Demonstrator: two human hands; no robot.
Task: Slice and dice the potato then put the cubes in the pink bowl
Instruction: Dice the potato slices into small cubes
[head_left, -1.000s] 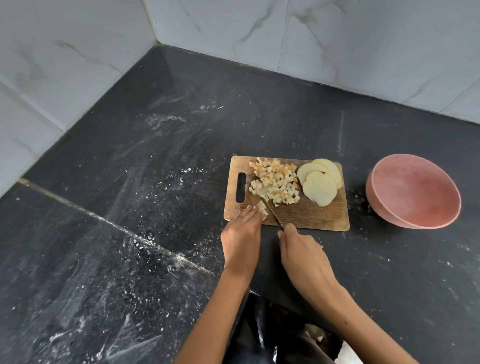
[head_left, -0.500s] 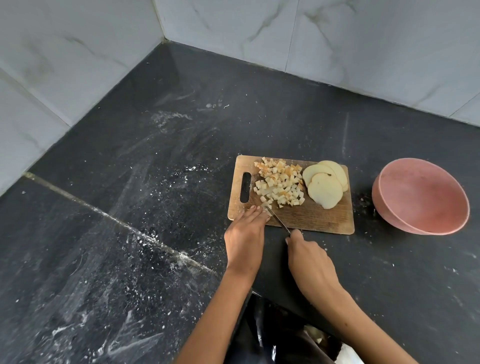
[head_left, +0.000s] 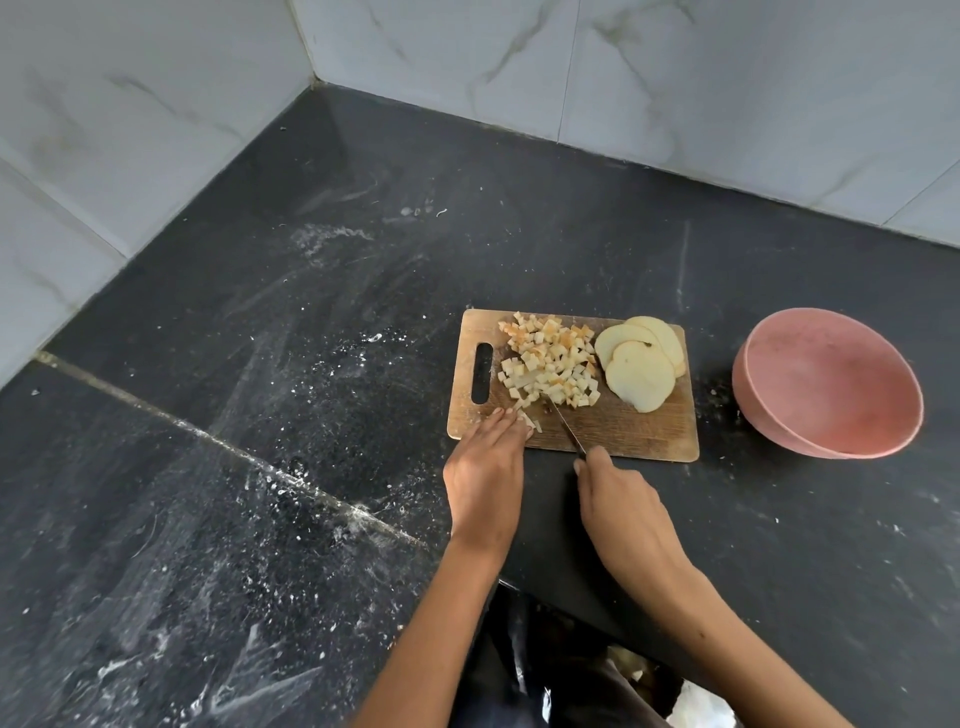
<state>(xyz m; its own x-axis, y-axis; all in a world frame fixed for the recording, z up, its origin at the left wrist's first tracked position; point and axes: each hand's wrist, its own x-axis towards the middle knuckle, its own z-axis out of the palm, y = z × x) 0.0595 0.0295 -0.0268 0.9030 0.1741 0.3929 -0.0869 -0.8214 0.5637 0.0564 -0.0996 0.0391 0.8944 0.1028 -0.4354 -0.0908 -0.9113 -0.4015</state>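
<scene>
Mid-dicing at the frame's centre right: the right hand (head_left: 621, 496) grips a knife (head_left: 563, 423) beside the potato cubes (head_left: 550, 364), the left hand (head_left: 485, 460) lies flat-fingered, seemingly steadying a strip, uncut slices (head_left: 639, 369) wait, and the pink bowl (head_left: 826, 389) at far right looks empty.

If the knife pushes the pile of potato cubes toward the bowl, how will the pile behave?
The potato cubes are small and loose, so they probably scatter rather than slide together. Their flat faces should keep them from rolling far. Cut surfaces may stick to the knife.
</scene>
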